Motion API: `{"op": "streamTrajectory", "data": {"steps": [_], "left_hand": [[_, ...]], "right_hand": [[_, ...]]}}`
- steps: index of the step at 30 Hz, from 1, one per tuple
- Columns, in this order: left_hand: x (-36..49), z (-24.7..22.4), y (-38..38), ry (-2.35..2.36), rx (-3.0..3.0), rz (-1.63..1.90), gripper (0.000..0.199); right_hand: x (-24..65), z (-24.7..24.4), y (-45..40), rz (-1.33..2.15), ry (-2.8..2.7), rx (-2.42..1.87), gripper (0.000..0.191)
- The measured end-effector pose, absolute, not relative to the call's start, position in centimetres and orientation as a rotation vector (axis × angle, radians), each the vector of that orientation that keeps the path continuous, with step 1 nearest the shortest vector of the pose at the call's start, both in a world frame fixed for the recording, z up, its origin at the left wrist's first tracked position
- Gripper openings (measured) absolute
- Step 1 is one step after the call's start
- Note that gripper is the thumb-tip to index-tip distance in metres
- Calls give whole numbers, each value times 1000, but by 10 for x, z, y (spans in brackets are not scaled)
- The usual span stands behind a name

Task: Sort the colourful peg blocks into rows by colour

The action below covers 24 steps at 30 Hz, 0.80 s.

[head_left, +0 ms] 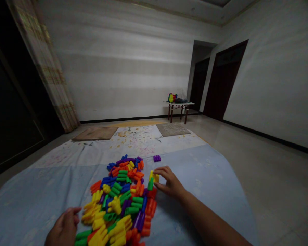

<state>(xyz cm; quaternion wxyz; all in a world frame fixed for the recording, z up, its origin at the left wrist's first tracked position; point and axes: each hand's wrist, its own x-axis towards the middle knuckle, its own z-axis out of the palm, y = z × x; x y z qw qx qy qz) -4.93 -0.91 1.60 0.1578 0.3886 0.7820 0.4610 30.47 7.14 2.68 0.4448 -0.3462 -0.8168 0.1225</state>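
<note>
Where the yellow block (pixel 156 178) sits between them, slightly parted right-hand fingers (pixel 162 169) pinch it.

Main obstacle: heap of plastic toy blocks (pixel 125 196), btm ctr up to mid-frame; pcs overlap, so no low path thru, only over the top. L hand (pixel 64 227) fills the gap at heap's lower-left edge. R hand (pixel 169 182), pinching a yellow block (pixel 156 178) w/ a green block (pixel 150 184) against it, blocks heap's right side; forearm (pixel 207 215) bars low passage diag. to btm edge, right of ctr. Purple block (pixel 157 158) near R hand, ctr; narrow gap btwn it & heap. Open room: blue cloth (pixel 215 177) right of forearm, plus mid-left stretch.
</note>
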Motion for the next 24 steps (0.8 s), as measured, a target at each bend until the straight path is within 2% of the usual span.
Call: {"op": "streamTrajectory", "data": {"steps": [6,10,14,19,24], "left_hand": [[-51,17,-11,2271,1324,1285,43],[-33,41,-15,2219,1777,1310,43],[16,72,-12,2024,2095,1158,39],[79,92,1,1861,2207,910,37],[96,87,6,1835,2148,820,32]], "right_hand": [[287,20,66,376,-2008,-868,43],[280,17,64,342,-1974,-884,47],[277,18,61,294,-1979,-868,51],[274,27,55,277,-2004,-848,52],[272,35,49,263,-2006,-830,53]]}}
